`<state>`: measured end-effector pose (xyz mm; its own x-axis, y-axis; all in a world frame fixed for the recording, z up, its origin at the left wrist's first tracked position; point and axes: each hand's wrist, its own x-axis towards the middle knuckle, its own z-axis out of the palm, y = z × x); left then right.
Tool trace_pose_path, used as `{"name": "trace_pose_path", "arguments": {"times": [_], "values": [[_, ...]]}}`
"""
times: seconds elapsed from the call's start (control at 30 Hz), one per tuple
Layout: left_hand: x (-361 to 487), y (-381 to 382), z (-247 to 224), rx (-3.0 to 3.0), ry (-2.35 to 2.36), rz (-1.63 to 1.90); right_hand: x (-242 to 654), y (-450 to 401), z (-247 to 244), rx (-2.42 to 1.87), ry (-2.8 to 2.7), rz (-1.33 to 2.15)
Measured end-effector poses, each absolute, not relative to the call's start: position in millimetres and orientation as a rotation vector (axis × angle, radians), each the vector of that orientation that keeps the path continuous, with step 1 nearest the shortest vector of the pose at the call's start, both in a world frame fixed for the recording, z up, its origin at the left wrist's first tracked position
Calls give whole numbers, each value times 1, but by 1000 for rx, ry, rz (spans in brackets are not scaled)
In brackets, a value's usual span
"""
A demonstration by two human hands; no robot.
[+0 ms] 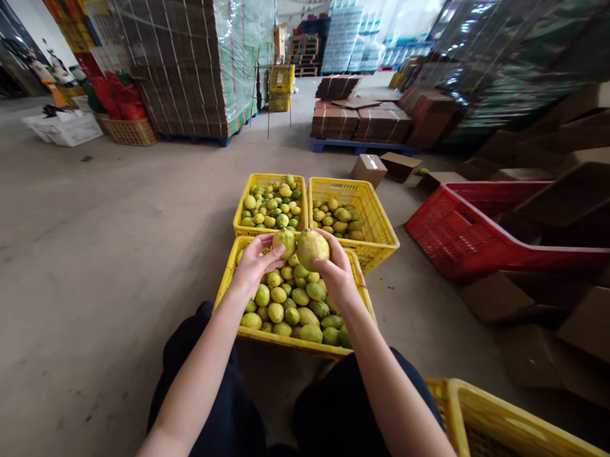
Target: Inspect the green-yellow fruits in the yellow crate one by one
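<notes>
Left hand, head view: the left hand [256,262] has its fingers curled part-way, thumb toward the camera, gripping a smaller yellow-green fruit [284,241].
Right hand: the right hand [339,270] is bent wider around a larger, mostly yellow fruit [312,247], thumb across its near side.
Held fruits: side by side above the far part of the near crate [299,347]; I cannot tell whether they touch.
Near crate: yellow, in front of the person's knees, with many green and yellow fruits inside.
Far left crate [241,229]: yellow, well filled with similar fruits.
Far right crate [378,251]: yellow, its fruits gathered toward the left side.
Right side: a red crate [443,240] stands among cardboard boxes [497,295].
Bottom right: another yellow crate [456,420], partly in view.
</notes>
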<state>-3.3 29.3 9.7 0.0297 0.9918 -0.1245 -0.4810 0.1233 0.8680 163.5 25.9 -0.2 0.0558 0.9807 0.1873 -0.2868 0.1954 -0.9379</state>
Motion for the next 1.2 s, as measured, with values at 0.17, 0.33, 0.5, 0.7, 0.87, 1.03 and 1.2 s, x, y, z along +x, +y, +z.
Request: {"name": "trace_pose_path", "arguments": {"times": [0.17,0.33,0.5,0.7,0.87,1.03,1.2], "values": [[-4,25,14,1028,948,1423,165,22,1,-825,-1179,1046],[-6,20,17,1217,859,1455,162,18,3,-778,-1227,1004],[-5,17,17,1274,852,1496,162,19,4,-760,-1227,944],[-3,15,21,1195,847,1494,160,20,4,-802,-1268,875],[-4,22,15,951,886,1437,158,18,4,-851,-1171,1051],[-7,33,-4,767,891,1188,146,22,6,-858,-897,1404],[-10,33,-17,759,916,1101,139,37,1,-1009,-631,1687]]}}
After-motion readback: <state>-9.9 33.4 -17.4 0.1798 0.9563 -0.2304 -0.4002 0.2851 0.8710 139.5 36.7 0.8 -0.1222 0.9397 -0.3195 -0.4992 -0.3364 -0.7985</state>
